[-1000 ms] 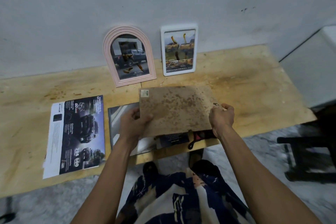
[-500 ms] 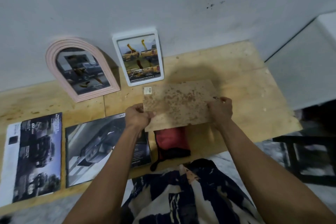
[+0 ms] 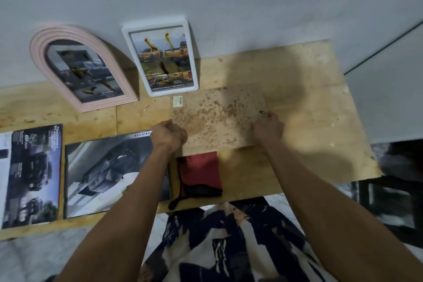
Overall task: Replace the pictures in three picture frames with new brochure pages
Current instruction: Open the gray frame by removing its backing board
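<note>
A brown stained frame back (image 3: 217,117) lies face down on the wooden table (image 3: 309,121). My left hand (image 3: 169,136) grips its left edge and my right hand (image 3: 267,127) grips its right edge near a small metal clip (image 3: 262,112). A pink arched frame (image 3: 80,66) and a white rectangular frame (image 3: 160,57) lean against the wall, each holding a car picture. Two brochure pages lie at the left: a dark one (image 3: 32,176) and a larger car page (image 3: 107,176).
A red and black folded cloth (image 3: 199,174) lies on the table just below the frame back. The table's front edge runs by my lap. A white cabinet (image 3: 389,98) stands at the right, with a dark stool (image 3: 393,194) beside it.
Both hands carried the frame back to the right and away from me, down onto the table by the white frame. The red cloth it covered now shows.
</note>
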